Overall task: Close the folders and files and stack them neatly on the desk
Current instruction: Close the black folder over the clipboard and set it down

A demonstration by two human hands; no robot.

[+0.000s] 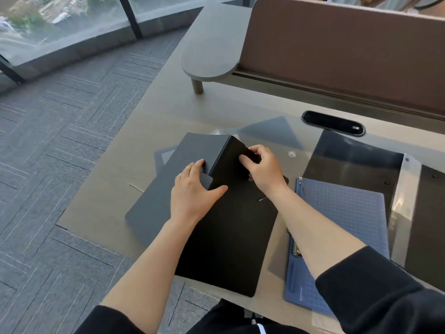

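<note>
Black folder (231,227) lies half open on the desk (101,208) in front of me, its grey flap (168,179) spread to the left. My left hand (192,196) grips the fold, my right hand (262,167) pinches its far edge; a blue clip file (342,213) lies just right
</note>
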